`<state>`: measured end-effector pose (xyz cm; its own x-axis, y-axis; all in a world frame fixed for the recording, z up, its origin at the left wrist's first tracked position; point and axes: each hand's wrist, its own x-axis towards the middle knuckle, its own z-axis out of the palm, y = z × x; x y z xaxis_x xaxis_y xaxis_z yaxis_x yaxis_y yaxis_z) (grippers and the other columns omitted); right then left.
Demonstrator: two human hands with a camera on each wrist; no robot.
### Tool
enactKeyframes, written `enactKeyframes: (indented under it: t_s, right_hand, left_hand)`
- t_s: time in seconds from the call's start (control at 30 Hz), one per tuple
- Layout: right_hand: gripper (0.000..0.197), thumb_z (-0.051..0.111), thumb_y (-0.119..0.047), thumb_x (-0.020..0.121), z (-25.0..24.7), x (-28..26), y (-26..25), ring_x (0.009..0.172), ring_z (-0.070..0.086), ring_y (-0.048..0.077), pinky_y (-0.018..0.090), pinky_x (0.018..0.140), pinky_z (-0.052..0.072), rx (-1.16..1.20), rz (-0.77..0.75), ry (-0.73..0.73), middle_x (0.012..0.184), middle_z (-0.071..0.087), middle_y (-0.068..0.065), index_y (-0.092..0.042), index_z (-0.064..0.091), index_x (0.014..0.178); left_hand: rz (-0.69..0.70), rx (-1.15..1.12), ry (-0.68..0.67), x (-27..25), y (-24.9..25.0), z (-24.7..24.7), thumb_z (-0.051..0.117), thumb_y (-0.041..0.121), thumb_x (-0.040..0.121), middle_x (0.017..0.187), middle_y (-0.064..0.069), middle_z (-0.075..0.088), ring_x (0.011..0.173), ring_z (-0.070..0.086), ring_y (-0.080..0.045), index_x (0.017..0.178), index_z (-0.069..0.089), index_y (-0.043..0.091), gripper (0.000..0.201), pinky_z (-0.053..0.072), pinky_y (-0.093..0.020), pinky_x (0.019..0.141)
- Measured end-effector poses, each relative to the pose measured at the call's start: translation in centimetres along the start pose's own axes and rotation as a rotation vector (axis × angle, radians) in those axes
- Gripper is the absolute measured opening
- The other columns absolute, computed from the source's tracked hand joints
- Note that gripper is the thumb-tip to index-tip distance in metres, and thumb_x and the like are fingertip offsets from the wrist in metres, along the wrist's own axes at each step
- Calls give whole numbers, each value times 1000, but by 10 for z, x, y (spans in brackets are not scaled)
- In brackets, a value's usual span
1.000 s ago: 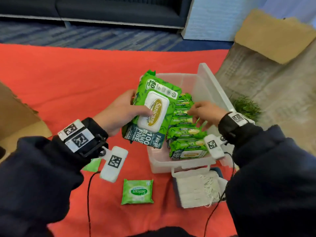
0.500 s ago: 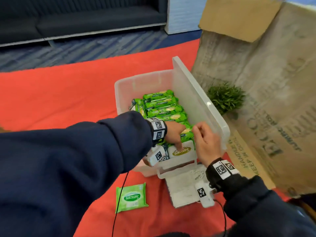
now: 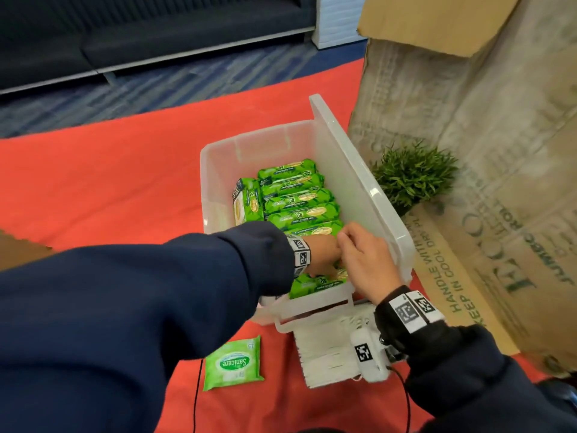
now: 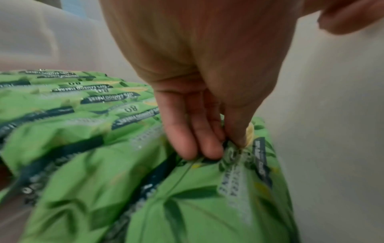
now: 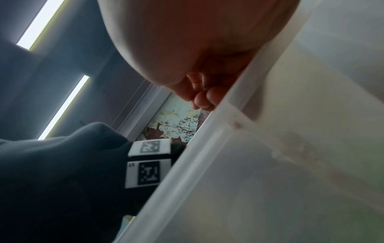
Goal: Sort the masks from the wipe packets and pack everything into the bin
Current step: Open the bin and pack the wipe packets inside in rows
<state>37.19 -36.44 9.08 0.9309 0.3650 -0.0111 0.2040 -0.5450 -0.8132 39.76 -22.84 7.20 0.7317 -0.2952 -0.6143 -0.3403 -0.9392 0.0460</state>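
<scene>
A green, soft plastic wipe packet [image 4: 187,197] stands on edge at the near end of the clear plastic bin [image 3: 218,170], last in a tight row. The left hand [image 4: 199,102] pinches its crinkled top seam between fingertips [image 4: 187,141] and thumb. The right hand [image 3: 362,260], fingers loosely curled and seemingly holding nothing, hovers beside. Likely risk: the crowded packet buckles or springs back up.

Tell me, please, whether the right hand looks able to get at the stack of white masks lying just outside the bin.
Probably yes. The right hand hovers over the bin's near corner, apparently holding nothing, and the masks lie directly beneath that wrist, uncovered on the red cloth. Only the bin's near rim stands between them.
</scene>
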Motion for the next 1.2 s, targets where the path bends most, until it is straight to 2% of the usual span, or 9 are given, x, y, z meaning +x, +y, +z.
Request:
enactKeyframes:
  t_s: [0.13,0.23,0.33,0.43,0.6,0.8,0.97,1.07,1.2]
  right_hand:
    - [23,46,-34,96,0,2,-2,73,62,29,51,68,55,39,62,-71,70,63,6,-20,57,81]
    - [23,48,-31,93,-2,10,-7,71,63,31,54,70,59,44,148,-152,69,63,7,-17,60,78]
    - [20,50,-17,90,-1,25,-9,57,58,22,40,61,58,75,273,-290,65,61,6,-17,64,76]
    - [20,47,-18,93,6,33,-7,54,55,22,28,48,47,11,287,-399,69,64,11,-15,63,83]
    - [23,42,-26,92,20,36,-6,76,65,37,39,64,54,-158,187,-427,83,68,13,-15,62,88]
    - [24,44,-32,100,19,29,-9,70,59,27,41,64,51,-251,50,-244,74,63,1,-20,57,85]
    - [22,46,-34,103,14,27,-8,65,55,27,38,57,43,-240,-40,-100,68,60,1,-22,57,88]
    - [21,46,-35,103,16,27,-5,66,57,31,41,59,49,-273,-55,-140,70,62,3,-23,56,88]
    - [20,47,-35,101,15,28,-1,64,57,31,41,58,49,-284,-54,-142,67,61,2,-25,54,85]
  left_hand:
    - [-49,-224,-35,2,16,-4,45,11,105,67,5,50,63,46,-11,67,49,14,38,28,-11,46]
    - [-166,-398,-19,1,-2,-2,58,15,98,86,-3,75,61,62,-13,86,71,12,18,39,-9,47]
    - [-216,-641,45,-14,-35,-10,63,17,92,75,1,73,63,68,-17,86,71,19,10,57,-27,54]
    - [-493,-1030,246,-33,-79,-5,72,22,90,102,-4,69,90,66,-22,119,69,14,31,59,-36,71]
    - [-744,-1788,248,-34,-98,52,68,51,92,131,-16,63,113,65,-35,153,43,9,78,48,-49,102]
    - [-661,-2044,218,-27,-49,68,48,59,101,169,-14,14,154,21,-35,163,14,19,81,33,-46,116]
    - [-535,-2149,58,-22,-58,74,58,74,86,163,-22,30,150,28,-39,161,23,15,102,42,-49,111]
    - [-545,-2154,74,-21,-66,64,40,65,101,160,-23,36,144,41,-38,161,23,12,82,50,-42,82]
    - [-797,-1978,459,-5,-94,74,54,64,96,149,-16,52,121,60,-35,151,43,11,77,52,-41,89]
